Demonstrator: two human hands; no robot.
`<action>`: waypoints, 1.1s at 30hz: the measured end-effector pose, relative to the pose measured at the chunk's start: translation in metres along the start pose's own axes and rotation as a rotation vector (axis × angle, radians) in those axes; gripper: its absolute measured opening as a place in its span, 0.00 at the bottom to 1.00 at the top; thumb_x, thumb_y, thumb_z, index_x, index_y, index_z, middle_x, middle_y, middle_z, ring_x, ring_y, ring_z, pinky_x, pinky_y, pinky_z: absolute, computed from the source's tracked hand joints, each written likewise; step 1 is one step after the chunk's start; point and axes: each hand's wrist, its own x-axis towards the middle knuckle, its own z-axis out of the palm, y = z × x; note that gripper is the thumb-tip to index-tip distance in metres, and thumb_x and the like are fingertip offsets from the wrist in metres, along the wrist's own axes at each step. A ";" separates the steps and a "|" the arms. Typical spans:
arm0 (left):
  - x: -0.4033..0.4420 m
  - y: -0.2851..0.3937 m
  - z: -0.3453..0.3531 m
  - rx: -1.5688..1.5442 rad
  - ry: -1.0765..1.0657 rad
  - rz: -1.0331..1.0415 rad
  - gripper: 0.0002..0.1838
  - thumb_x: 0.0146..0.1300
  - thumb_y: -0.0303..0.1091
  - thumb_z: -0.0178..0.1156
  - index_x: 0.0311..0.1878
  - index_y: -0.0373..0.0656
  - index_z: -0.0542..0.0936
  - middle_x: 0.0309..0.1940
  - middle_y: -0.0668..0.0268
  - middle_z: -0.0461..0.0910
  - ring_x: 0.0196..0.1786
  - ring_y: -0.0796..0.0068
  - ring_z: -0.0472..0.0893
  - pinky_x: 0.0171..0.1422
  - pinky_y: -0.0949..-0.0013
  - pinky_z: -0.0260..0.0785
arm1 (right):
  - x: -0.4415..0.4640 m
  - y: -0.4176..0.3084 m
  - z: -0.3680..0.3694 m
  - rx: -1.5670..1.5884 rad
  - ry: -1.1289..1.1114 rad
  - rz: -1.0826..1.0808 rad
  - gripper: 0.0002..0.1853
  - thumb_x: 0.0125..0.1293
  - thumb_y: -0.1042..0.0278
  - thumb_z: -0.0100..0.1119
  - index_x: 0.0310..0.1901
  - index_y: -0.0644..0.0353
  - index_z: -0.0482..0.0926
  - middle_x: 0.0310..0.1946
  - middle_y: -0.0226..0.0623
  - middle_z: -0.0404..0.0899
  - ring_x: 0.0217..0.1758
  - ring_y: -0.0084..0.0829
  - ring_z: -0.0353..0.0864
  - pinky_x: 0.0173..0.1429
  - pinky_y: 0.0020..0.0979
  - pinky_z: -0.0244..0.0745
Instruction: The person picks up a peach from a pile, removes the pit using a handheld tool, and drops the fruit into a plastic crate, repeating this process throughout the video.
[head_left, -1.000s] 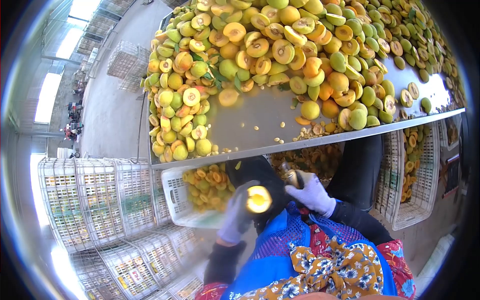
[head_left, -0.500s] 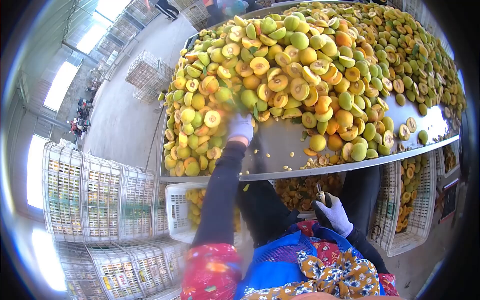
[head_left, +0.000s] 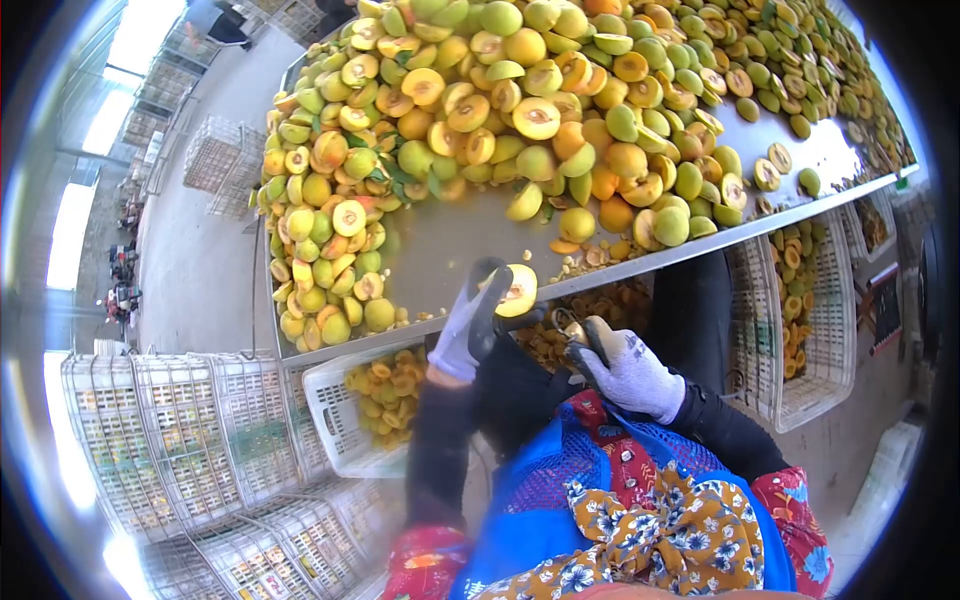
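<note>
My left hand (head_left: 462,325), in a white glove with dark palm and fingers, holds a peach half (head_left: 518,290) over the front edge of the metal table. Its yellow cut face, with the brownish stone area in the middle, is turned up. To its right, my right hand (head_left: 632,370), gloved the same way, is closed on a pitting knife (head_left: 572,328) with a looped metal tip; most of its handle is hidden by the fingers. The tip is close to the peach half but apart from it. A big heap of whole and halved peaches (head_left: 480,110) covers the table beyond.
The metal table's front rim (head_left: 640,272) runs across in front of me. Beneath it a white crate (head_left: 325,410) holds peach halves, and another white crate (head_left: 800,390) stands at the right. Stacked crates (head_left: 160,420) fill the left. Small stones and scraps (head_left: 590,258) lie near the rim.
My left hand has come back from the heap toward me and now has a peach half in it. My right hand has risen toward it with the knife. The view has shifted.
</note>
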 end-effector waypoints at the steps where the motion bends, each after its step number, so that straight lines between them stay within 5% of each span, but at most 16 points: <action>1: -0.006 -0.012 0.010 -0.148 0.031 0.001 0.21 0.73 0.39 0.56 0.62 0.38 0.68 0.48 0.61 0.77 0.50 0.69 0.81 0.53 0.67 0.79 | 0.001 -0.006 -0.001 -0.002 -0.009 0.008 0.12 0.70 0.65 0.55 0.46 0.64 0.67 0.24 0.54 0.78 0.30 0.57 0.80 0.33 0.52 0.71; 7: -0.027 -0.054 0.032 0.842 0.057 0.668 0.24 0.68 0.35 0.60 0.63 0.34 0.67 0.52 0.54 0.75 0.55 0.59 0.79 0.60 0.63 0.74 | -0.001 -0.015 0.001 -0.166 0.040 -0.012 0.12 0.71 0.64 0.54 0.42 0.65 0.66 0.20 0.52 0.76 0.26 0.54 0.80 0.29 0.51 0.71; 10: -0.034 -0.065 0.030 0.973 0.033 0.805 0.50 0.54 0.38 0.69 0.76 0.39 0.53 0.60 0.43 0.69 0.57 0.44 0.75 0.58 0.48 0.70 | -0.006 -0.015 0.003 -0.218 0.024 0.033 0.12 0.71 0.63 0.54 0.41 0.65 0.67 0.20 0.52 0.76 0.26 0.55 0.79 0.30 0.51 0.71; 15: -0.042 -0.083 0.041 1.308 0.370 0.824 0.30 0.66 0.36 0.63 0.67 0.31 0.67 0.55 0.49 0.76 0.55 0.57 0.79 0.60 0.60 0.71 | -0.006 -0.007 0.007 -0.102 0.005 -0.122 0.13 0.72 0.62 0.53 0.40 0.66 0.70 0.20 0.55 0.76 0.26 0.56 0.79 0.29 0.52 0.71; 18: -0.044 -0.059 0.067 0.423 0.404 0.223 0.23 0.72 0.36 0.57 0.63 0.29 0.71 0.55 0.49 0.77 0.56 0.61 0.78 0.58 0.62 0.71 | -0.006 0.001 0.008 0.005 -0.030 -0.069 0.13 0.72 0.62 0.53 0.39 0.67 0.70 0.21 0.56 0.76 0.27 0.56 0.80 0.30 0.52 0.71; 22: -0.042 -0.064 0.062 0.618 0.340 0.331 0.20 0.76 0.36 0.52 0.60 0.29 0.74 0.56 0.50 0.77 0.57 0.63 0.78 0.59 0.64 0.71 | -0.011 -0.013 0.000 -0.115 -0.087 0.121 0.13 0.72 0.63 0.52 0.38 0.68 0.69 0.25 0.58 0.77 0.31 0.55 0.80 0.31 0.51 0.72; 27: -0.046 -0.072 0.056 1.152 0.321 0.703 0.19 0.77 0.34 0.49 0.62 0.29 0.72 0.57 0.51 0.76 0.59 0.63 0.77 0.63 0.63 0.70 | -0.014 -0.013 0.003 -0.169 -0.032 -0.011 0.14 0.72 0.63 0.53 0.39 0.69 0.71 0.27 0.59 0.76 0.27 0.54 0.79 0.30 0.48 0.72; 28: -0.047 -0.069 0.061 0.927 0.389 0.534 0.19 0.77 0.33 0.49 0.63 0.28 0.72 0.57 0.51 0.76 0.59 0.63 0.77 0.64 0.63 0.70 | -0.016 -0.009 0.004 -0.194 -0.031 -0.079 0.14 0.72 0.62 0.53 0.40 0.69 0.71 0.27 0.60 0.76 0.26 0.55 0.78 0.29 0.47 0.72; 30: -0.049 -0.061 0.080 0.467 0.506 0.204 0.19 0.77 0.33 0.49 0.63 0.28 0.71 0.58 0.51 0.76 0.60 0.63 0.76 0.64 0.62 0.69 | -0.016 -0.002 0.006 0.076 -0.054 -0.027 0.13 0.72 0.63 0.53 0.41 0.68 0.71 0.27 0.54 0.76 0.25 0.49 0.78 0.29 0.43 0.71; 31: -0.051 -0.064 0.081 0.473 0.505 0.284 0.17 0.76 0.32 0.49 0.60 0.28 0.73 0.54 0.52 0.78 0.56 0.65 0.77 0.62 0.64 0.70 | -0.014 -0.002 0.005 0.210 -0.065 -0.010 0.13 0.73 0.63 0.53 0.42 0.67 0.71 0.27 0.51 0.75 0.24 0.46 0.77 0.29 0.41 0.71; 33: -0.050 -0.067 0.086 0.500 0.507 0.470 0.12 0.73 0.30 0.52 0.52 0.32 0.76 0.44 0.55 0.80 0.46 0.68 0.80 0.53 0.66 0.73 | -0.010 -0.021 -0.020 0.753 -0.310 0.380 0.11 0.71 0.65 0.53 0.44 0.66 0.72 0.28 0.45 0.73 0.26 0.39 0.76 0.30 0.38 0.70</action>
